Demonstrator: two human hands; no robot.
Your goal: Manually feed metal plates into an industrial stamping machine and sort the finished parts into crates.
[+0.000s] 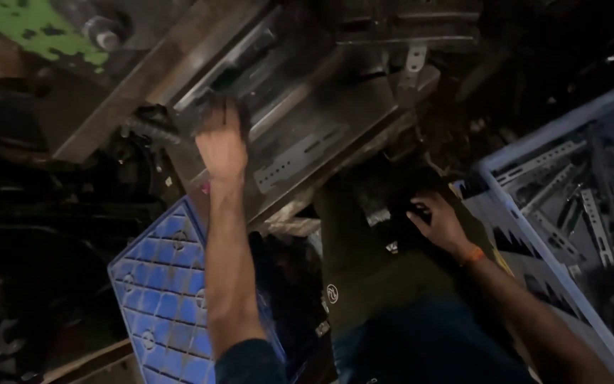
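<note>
Two bare hands were ours in the head view, and we counted the rest from there. One left hand (222, 146) was stretched up onto the grey metal bed of the press (349, 114), its fingers blurred against the dark edge of the tooling; we could not tell how far they were curled or whether they had hold of anything. One perforated metal strip (296, 155) lay flat on that bed just to the right of the left hand, pale grey with a row of small holes and longer slots, and apart from the fingers as far as we could see. One right hand (438, 222) rested lower down, fingers spread loosely over a dark pile of small parts (385, 203) on the lap; whether it gripped one of them we could not tell. One orange band (472, 254) circled the right wrist.

One blue plastic crate (165, 291) with a lattice wall stood tilted below the left forearm. One pale blue bin (534, 284) stood to the right, holding many more perforated strips, too tangled to count. One small round white mark (332, 293) sat on the olive cloth over the knee. One patch of green paint (37, 28) showed at the upper left corner
</note>
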